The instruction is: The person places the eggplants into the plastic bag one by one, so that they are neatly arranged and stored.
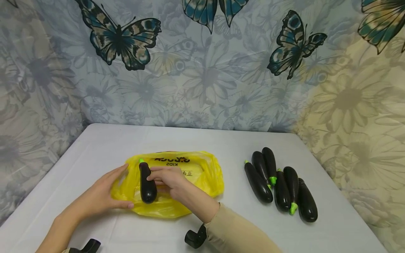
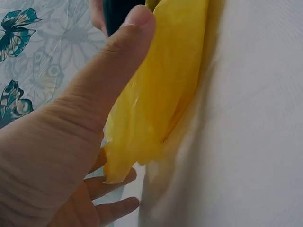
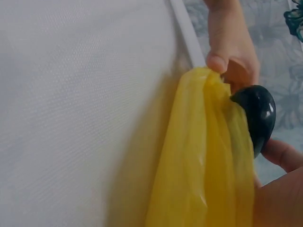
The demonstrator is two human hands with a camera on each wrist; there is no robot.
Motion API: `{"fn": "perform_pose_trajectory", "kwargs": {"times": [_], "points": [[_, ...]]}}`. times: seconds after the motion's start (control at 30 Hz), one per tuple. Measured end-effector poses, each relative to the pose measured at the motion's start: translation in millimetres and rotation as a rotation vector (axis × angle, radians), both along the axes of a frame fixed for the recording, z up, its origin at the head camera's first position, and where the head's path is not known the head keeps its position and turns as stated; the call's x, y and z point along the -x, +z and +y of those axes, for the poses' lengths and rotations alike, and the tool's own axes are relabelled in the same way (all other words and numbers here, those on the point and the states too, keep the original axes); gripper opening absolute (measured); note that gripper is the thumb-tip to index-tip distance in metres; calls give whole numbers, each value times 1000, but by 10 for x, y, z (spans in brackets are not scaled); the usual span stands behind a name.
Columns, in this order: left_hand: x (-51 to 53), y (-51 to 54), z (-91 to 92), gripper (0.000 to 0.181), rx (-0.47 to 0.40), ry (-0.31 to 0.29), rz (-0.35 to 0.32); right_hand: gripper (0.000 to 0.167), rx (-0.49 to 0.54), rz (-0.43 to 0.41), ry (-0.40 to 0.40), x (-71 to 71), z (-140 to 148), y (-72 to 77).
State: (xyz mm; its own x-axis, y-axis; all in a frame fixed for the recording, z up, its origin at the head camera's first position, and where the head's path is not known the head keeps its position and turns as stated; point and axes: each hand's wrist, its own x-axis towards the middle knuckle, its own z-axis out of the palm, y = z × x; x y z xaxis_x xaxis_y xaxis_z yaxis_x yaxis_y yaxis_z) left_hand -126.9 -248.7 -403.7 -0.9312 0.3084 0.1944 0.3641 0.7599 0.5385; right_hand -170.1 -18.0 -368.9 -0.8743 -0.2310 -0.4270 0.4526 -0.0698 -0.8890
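A yellow plastic bag lies on the white table, its mouth spread. Over its left part my right hand pinches a dark eggplant between thumb and fingers, green tip pointing away. My left hand rests against the bag's left edge with fingers spread. In the left wrist view the left thumb lies along the yellow plastic. The right wrist view shows the eggplant's rounded end above the bag's rim; whether it touches the bag's inside, I cannot tell.
Several eggplants lie in two groups at the right of the white table. Black straps or mounts sit at both wrists. Behind the table hangs a cloth with butterflies and flowers.
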Motion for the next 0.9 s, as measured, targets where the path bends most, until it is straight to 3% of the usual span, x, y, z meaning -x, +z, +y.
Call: {"fn": "perform_pose_trajectory", "kwargs": {"times": [0.13,0.47,0.73,0.9], "points": [[26,-11,-10,125,-13,-29,-4,28,-28,14,-28,38,-45,-59],[5,16,10,128,-75,-38,-58,23,-52,45,-27,60,-57,-151],[35,-23,22,126,-155,-46,-98,18,-77,71,8,31,-52,-182],[25,-2,10,125,-175,-37,-117,19,-90,95,76,12,-62,-184]]}}
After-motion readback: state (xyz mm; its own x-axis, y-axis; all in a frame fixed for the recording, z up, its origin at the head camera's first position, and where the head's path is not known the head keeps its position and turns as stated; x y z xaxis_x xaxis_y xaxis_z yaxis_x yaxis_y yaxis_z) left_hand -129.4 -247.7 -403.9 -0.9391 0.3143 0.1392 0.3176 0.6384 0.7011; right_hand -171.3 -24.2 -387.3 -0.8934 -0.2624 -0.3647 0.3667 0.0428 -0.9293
